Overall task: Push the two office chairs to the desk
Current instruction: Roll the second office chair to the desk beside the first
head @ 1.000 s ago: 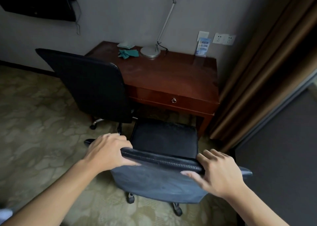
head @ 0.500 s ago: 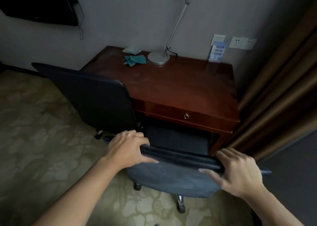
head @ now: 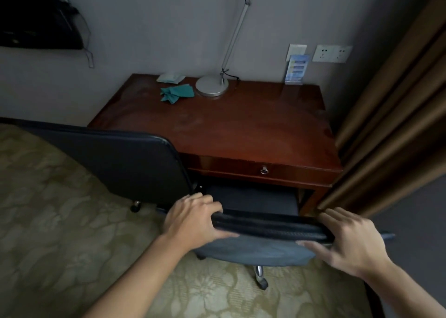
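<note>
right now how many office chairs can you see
2. One chair is nearest the camera, its backrest gripped by the left hand and right hand, seat partly under the desk. The other chair stands to its left at the desk's left corner.

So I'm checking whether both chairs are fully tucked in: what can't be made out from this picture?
Head view only:
- Held chair: seat front hidden under the desk; base mostly hidden by its backrest.
- Second chair: seat and most of its base hidden behind its own backrest, so depth under the desk is unclear.
- Blue card: print too small.
- Left hand, right hand: fingertips hidden over the backrest.
</note>
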`<state>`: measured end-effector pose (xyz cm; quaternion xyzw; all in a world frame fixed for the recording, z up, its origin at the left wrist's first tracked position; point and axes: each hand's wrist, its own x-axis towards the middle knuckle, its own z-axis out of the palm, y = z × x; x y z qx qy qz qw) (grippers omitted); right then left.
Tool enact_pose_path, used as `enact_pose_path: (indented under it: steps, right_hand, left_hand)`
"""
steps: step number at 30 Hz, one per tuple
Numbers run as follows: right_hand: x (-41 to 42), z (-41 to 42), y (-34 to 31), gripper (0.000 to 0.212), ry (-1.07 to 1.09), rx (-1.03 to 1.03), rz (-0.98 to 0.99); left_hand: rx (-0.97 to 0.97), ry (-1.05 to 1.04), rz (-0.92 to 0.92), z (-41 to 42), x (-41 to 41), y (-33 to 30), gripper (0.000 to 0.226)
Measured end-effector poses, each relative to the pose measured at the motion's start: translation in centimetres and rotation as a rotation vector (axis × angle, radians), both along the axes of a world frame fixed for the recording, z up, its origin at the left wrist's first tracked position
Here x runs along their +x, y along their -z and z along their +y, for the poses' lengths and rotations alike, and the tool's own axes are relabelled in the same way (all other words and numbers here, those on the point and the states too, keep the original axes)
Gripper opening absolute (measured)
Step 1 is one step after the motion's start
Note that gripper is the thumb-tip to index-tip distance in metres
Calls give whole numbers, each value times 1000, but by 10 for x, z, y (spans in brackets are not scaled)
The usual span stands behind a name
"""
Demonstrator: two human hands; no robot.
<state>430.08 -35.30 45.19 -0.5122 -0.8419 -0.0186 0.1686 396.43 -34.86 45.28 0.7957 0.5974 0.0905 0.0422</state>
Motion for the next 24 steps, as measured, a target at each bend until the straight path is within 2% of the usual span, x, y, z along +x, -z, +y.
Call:
enact_pose_path:
  steps: [7,13,19,24]
  right_hand:
    - [-29,-69,1,60,104,-46,25]
    - [-42,-99,4,55,144,-43,-7]
    - [-40,-85,-3,55,130,15,-37]
    - [-44,-48,-3,59,154,71,-71]
  left_hand:
    - [55,82,-22,-37,-26,7,64]
    - [191,194,-69,-47,-41,17,59]
    - [250,255,-72,-31,-39,19,64]
    - [190,268,-35,18,-43,5,68]
